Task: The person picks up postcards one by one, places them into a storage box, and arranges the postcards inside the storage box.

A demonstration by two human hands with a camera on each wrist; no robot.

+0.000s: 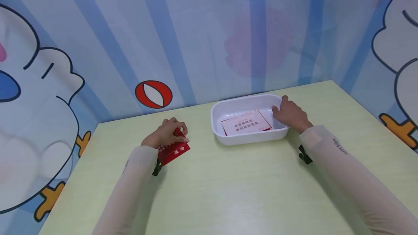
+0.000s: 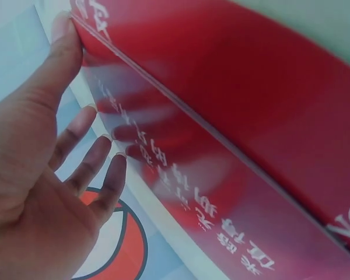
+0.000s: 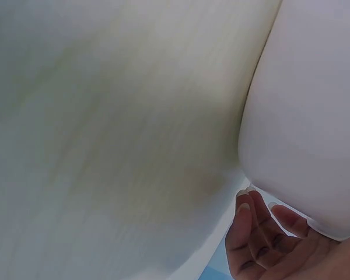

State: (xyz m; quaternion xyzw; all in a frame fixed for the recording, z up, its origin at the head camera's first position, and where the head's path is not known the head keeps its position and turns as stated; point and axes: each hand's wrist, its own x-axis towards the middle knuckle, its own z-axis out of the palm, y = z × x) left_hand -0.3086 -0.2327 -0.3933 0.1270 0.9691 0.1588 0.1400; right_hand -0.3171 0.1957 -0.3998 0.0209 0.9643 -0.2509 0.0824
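My left hand (image 1: 168, 132) pinches a red card (image 1: 174, 152) with white writing, left of the tray and over the table. In the left wrist view the red card (image 2: 181, 134) fills much of the picture and shows a dark edge running across it, perhaps a fold or a second card. At the right end of the white plastic tray (image 1: 249, 140), my right hand (image 1: 291, 113) grips the rim, thumb on the inner side and fingers outside. The right wrist view shows the curled fingers (image 3: 262, 227) against the outer wall. A pale card (image 1: 245, 122) with red print lies inside the tray.
The pale yellow-green table (image 1: 228, 191) meets a blue striped backdrop (image 1: 209, 39) just behind the tray. Cartoon figures are printed on the walls at both sides. Black straps (image 1: 305, 155) hang from the wrists.
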